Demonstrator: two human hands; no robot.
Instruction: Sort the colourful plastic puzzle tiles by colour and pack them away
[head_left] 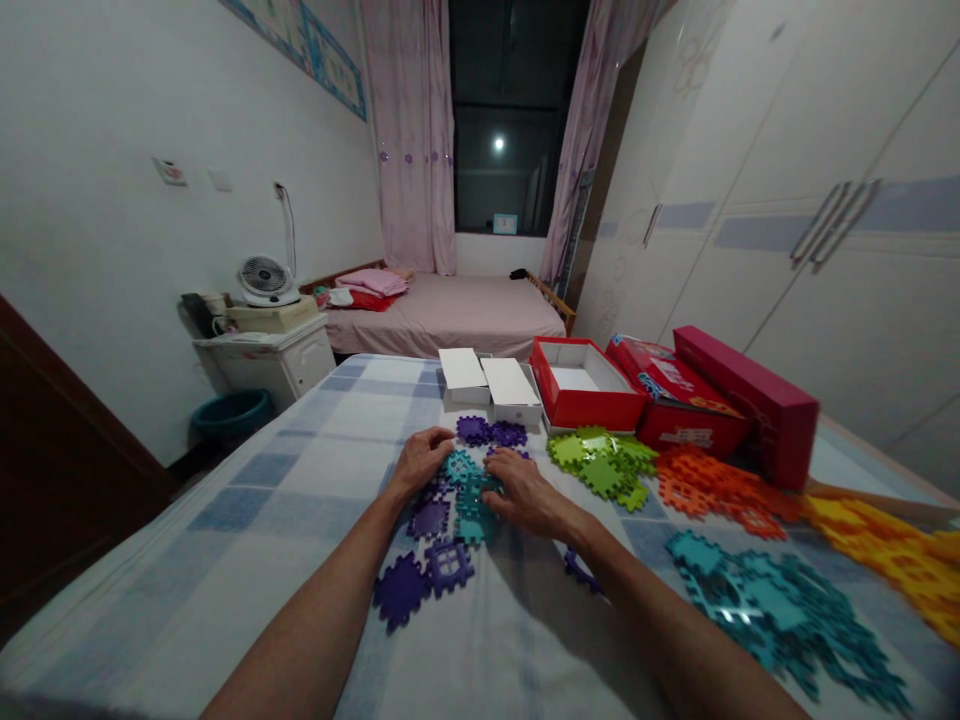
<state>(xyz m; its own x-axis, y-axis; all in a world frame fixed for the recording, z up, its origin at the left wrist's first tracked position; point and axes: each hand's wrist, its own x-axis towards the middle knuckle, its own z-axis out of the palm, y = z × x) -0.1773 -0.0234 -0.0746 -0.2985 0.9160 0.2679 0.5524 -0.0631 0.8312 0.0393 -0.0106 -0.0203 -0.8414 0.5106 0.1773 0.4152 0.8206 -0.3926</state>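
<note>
In the head view, teal interlocking plastic pieces (pixel 475 495) lie on the bed-like surface between my hands. My left hand (pixel 426 462) is closed with its fingertips at the upper left teal piece (pixel 460 466). From the right, my right hand (pixel 523 488) has its fingers curled on the right edge of the teal pieces. Purple toothed pieces surround them: a square one (pixel 429 518) below my left hand, a framed one (pixel 449 565), a solid one (pixel 403 588) and others (pixel 472 430) beyond the hands. Another purple piece (pixel 581 570) is partly hidden by my right forearm.
To the right lie piles of green (pixel 600 460), orange (pixel 720 485), teal (pixel 780 600) and yellow pieces (pixel 892 550). Behind them stand white boxes (pixel 511 385), an open red box (pixel 592 400), another red box (pixel 686 390) and a long magenta box (pixel 750 390). A checked cloth (pixel 300 500) covers the surface.
</note>
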